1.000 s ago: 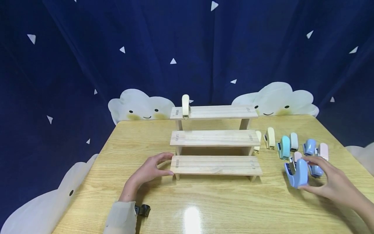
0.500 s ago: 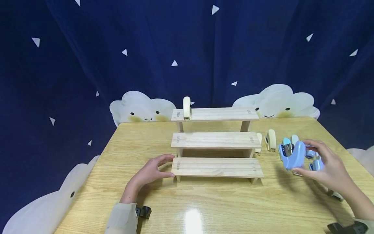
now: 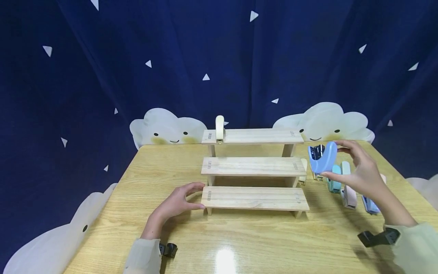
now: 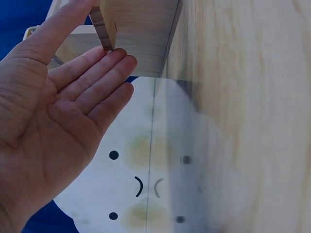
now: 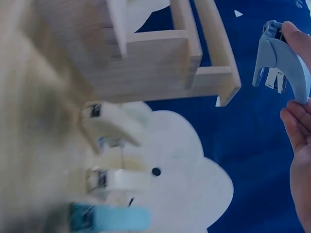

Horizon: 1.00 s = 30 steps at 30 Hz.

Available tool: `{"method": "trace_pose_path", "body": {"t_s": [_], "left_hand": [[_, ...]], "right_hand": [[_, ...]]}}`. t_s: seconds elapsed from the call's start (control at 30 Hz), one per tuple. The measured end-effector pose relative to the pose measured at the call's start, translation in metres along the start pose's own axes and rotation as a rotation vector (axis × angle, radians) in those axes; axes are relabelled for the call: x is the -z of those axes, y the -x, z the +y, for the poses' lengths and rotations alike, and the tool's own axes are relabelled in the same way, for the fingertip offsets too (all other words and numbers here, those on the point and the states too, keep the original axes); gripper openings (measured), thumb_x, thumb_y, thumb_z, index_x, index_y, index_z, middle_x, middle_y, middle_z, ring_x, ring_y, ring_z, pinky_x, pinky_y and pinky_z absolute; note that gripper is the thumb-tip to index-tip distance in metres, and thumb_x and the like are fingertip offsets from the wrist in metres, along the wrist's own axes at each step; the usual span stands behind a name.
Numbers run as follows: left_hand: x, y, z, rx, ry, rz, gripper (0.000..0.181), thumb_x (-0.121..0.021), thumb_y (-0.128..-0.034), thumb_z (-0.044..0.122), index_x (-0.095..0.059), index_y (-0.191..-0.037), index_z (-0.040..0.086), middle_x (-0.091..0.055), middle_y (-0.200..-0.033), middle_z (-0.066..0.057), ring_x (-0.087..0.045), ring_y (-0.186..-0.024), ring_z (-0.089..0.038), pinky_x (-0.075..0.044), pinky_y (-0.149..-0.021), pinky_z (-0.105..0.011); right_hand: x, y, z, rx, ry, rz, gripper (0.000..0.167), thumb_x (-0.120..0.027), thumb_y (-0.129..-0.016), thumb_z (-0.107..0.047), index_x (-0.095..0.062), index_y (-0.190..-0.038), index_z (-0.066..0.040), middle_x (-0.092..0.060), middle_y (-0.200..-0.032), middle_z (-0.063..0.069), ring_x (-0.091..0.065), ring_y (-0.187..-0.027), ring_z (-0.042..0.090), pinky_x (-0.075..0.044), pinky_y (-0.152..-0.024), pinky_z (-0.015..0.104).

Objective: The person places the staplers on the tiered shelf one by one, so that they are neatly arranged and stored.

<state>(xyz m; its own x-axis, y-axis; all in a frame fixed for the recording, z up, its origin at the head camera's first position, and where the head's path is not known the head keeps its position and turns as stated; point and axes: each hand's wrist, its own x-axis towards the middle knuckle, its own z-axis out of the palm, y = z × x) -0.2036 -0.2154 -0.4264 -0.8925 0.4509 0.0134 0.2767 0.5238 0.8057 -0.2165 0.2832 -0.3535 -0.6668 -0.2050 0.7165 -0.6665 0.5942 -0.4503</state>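
My right hand (image 3: 362, 171) pinches a blue stapler (image 3: 325, 160) between thumb and fingers, raised above the table right of a three-step wooden shelf (image 3: 254, 198). In the right wrist view the stapler (image 5: 296, 65) hangs against the dark curtain. At the shelf's left end, my left hand (image 3: 178, 199) holds the lowest step across its width, thumb at the front corner and fingers at the back. The left wrist view shows the left hand's palm (image 4: 58, 121) and fingers touching the board's end (image 4: 104, 29). One cream stapler (image 3: 219, 129) stands on the left of the top step.
Right of the shelf, several staplers stand on the table: cream (image 3: 303, 173), teal (image 3: 334, 182), pink (image 3: 349, 198) and blue (image 3: 371, 205). My right forearm partly hides the group. A dark blue curtain (image 3: 232, 57) with white triangles and clouds closes off the back.
My right hand has lifted the blue stapler from the group and carried it up and left, toward the shelf. The left hand stays at the lowest step.
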Motion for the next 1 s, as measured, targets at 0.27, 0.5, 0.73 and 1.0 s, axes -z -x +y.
{"method": "trace_pose_path", "body": {"t_s": [0.27,0.5,0.73,1.0], "left_hand": [[0.0,0.0,-0.002,0.027,0.012,0.005,0.072,-0.081,-0.08,0.031,-0.05,-0.141,0.01,-0.056,-0.143,-0.009,-0.048,-0.137,-0.032,-0.037,-0.117,-0.052],[0.0,-0.001,-0.003,0.007,-0.004,0.002,0.072,-0.08,-0.0804,0.032,-0.049,-0.141,0.007,-0.056,-0.143,-0.012,-0.049,-0.136,-0.034,-0.037,-0.116,-0.053],[-0.001,-0.001,-0.004,0.001,-0.012,0.003,0.073,-0.08,-0.0809,0.031,-0.048,-0.141,0.005,-0.056,-0.143,-0.013,-0.05,-0.135,-0.034,-0.038,-0.116,-0.052],[0.0,-0.001,-0.004,0.0,-0.003,0.002,0.072,-0.08,-0.0808,0.03,-0.049,-0.141,0.005,-0.056,-0.142,-0.013,-0.05,-0.135,-0.034,-0.038,-0.116,-0.053]], "right_hand": [[-0.016,-0.046,-0.011,0.069,-0.017,0.007,0.1,-0.089,-0.04,0.02,-0.051,-0.132,0.006,-0.047,-0.127,-0.028,-0.048,-0.112,-0.013,-0.036,-0.103,0.002],[-0.039,-0.081,-0.022,0.136,-0.025,-0.021,0.097,-0.092,-0.043,0.013,-0.052,-0.131,0.006,-0.059,-0.123,0.003,-0.046,-0.112,-0.015,-0.038,-0.099,0.002],[-0.066,-0.106,-0.03,0.145,-0.013,-0.068,0.088,-0.094,-0.05,0.002,-0.052,-0.127,0.006,-0.06,-0.12,0.019,-0.053,-0.108,0.002,-0.038,-0.093,0.002],[-0.092,-0.124,-0.039,0.11,0.018,-0.14,0.087,-0.095,-0.057,-0.011,-0.051,-0.131,0.001,-0.058,-0.124,0.017,-0.06,-0.107,0.033,-0.048,-0.094,0.026]]}}
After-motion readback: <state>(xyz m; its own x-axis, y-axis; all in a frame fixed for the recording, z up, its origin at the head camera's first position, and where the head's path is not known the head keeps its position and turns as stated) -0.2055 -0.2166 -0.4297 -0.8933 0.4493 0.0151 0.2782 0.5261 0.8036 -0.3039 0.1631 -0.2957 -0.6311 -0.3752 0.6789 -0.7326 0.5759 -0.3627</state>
